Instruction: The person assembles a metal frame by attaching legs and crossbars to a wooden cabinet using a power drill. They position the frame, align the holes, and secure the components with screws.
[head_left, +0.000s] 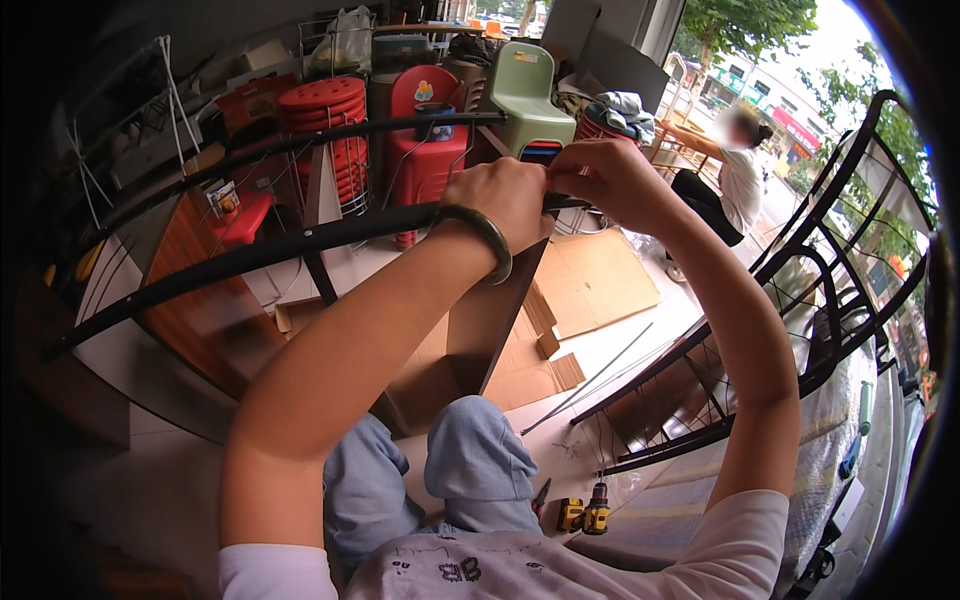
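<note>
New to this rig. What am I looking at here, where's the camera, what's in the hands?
There is no machine here: a person works with two bare hands. The one picture comes from a wide fisheye camera worn on the person's head, looking down, so straight edges bend near the rim and the forearms rise from the lower edge.

The left hand, with a green bangle on the wrist, grips a black curved metal bar of a frame. The right hand meets it at the same spot, fingers pinched; what they pinch is too small to tell.

Below are the person's knees in jeans, a brown wooden panel, flattened cardboard on the floor, and a yellow and black power drill. To the right stands another black metal frame. Behind are stacked red stools and a green chair. Another person sits farther off.
</note>
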